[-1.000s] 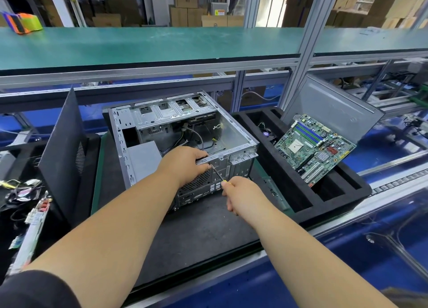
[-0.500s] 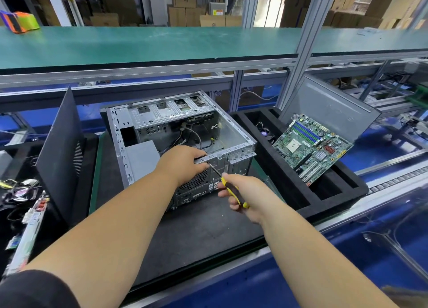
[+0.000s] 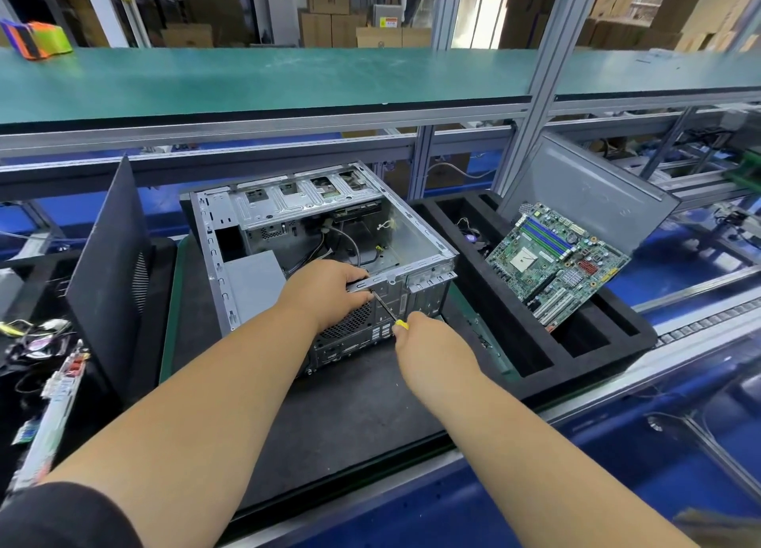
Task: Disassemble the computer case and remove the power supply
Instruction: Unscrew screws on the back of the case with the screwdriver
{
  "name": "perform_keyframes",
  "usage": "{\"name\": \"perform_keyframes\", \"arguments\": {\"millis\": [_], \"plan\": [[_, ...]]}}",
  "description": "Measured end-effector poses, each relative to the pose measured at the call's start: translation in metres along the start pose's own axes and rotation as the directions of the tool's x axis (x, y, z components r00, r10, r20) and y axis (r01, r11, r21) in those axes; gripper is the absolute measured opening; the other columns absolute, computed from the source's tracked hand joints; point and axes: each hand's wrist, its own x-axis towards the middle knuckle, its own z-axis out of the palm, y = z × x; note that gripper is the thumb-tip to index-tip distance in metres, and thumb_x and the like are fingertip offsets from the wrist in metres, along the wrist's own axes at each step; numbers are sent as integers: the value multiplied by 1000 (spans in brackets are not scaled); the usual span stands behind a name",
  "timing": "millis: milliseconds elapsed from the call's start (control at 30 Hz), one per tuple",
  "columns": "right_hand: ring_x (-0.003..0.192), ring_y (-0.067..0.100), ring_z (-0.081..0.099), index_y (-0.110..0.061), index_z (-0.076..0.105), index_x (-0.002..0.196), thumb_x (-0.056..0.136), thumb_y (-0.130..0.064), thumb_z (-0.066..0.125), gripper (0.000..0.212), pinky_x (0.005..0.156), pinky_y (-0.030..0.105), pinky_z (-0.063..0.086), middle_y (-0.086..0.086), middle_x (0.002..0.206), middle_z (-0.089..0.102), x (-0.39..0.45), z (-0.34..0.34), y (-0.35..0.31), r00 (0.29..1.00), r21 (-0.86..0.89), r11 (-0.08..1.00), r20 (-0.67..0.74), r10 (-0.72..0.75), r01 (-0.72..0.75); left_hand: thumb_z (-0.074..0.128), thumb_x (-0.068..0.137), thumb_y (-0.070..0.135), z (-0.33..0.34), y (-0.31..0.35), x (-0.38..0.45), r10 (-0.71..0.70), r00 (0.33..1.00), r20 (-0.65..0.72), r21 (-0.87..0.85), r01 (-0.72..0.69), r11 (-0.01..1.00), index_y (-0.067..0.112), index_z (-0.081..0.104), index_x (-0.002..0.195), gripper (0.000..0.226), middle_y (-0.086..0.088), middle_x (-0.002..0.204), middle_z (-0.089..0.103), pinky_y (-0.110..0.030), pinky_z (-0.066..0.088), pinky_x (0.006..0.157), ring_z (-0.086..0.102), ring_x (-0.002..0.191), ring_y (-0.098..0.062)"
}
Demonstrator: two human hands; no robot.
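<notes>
Both hands are on the computer case (image 3: 416,243) at centre: my left hand (image 3: 329,290) still clamps its rear rim, while my right hand (image 3: 428,341), at 4 o'clock of it, has rolled over the yellow-handled screwdriver (image 3: 389,311), so I judge a rear screw near the power supply (image 3: 253,278) is turning.

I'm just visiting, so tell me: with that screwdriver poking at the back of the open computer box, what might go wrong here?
The screwdriver meets the case at a slant, so its tip might slip off the screw and jab the left hand gripping the rim right beside it. A loosened screw could drop onto the dark mat or inside the case and get lost. The circuit board leans loosely in the foam tray; a bump may topple it.
</notes>
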Motion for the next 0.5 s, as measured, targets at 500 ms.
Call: {"name": "perform_keyframes", "arguments": {"millis": [500], "plan": [[38,7,45,3,61,86,103,-27,48,37,38,15,38,15,69,66,6,-19,15,795,794,64,606,-20,-604,59,86,54,4,-5,2,9,1000,-9,16,-9,1000,42,66,95,17,15,76,63,-25,43,59,57,76,-10]]}}
